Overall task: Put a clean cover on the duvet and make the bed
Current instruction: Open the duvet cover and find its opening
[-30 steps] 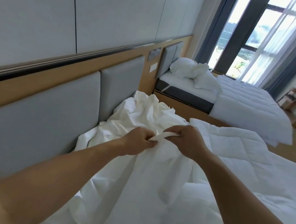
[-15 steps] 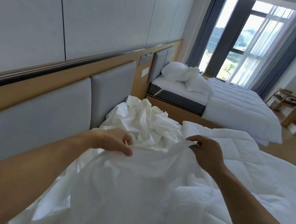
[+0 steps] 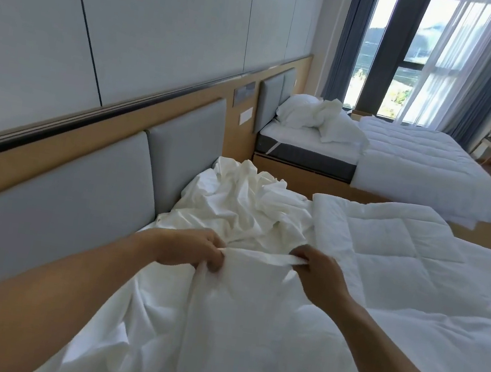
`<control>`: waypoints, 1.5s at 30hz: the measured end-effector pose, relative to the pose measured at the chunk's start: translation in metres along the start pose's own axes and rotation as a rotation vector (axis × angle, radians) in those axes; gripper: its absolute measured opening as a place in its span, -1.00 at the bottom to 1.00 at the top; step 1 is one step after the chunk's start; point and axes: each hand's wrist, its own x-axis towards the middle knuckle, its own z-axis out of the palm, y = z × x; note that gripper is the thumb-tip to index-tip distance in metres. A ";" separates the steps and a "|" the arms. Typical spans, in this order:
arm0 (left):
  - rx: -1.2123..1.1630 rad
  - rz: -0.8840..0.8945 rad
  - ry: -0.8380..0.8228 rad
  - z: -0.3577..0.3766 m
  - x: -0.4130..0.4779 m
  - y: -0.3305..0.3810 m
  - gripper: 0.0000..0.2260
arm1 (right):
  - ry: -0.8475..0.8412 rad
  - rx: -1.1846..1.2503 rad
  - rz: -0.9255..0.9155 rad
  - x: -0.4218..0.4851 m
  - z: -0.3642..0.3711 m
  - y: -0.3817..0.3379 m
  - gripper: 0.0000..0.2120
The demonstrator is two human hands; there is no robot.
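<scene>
Both hands were closed on one edge of the white duvet cover (image 3: 236, 321), drawn taut between them. The left hand (image 3: 193, 251) pinched it with curled fingers; the right hand (image 3: 318, 274) gripped the other end. The cover lay crumpled over the near bed, bunched toward the grey headboard (image 3: 178, 156). The quilted duvet (image 3: 404, 241) lay just beside it, to the right.
</scene>
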 end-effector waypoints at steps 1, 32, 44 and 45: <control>0.011 -0.061 -0.079 -0.002 0.001 -0.004 -0.81 | 0.023 0.069 -0.072 0.000 -0.001 -0.007 -0.83; 0.102 -0.333 -0.015 0.097 0.077 -0.066 -0.88 | -1.028 0.706 0.112 -0.087 0.065 0.019 -0.78; -0.111 -0.232 -0.289 0.105 0.038 -0.057 -0.78 | -0.232 1.224 0.928 -0.031 0.093 0.041 -0.79; -0.101 -0.246 -0.302 0.106 0.037 -0.056 -0.76 | -0.170 1.149 0.870 -0.030 0.094 0.036 -0.79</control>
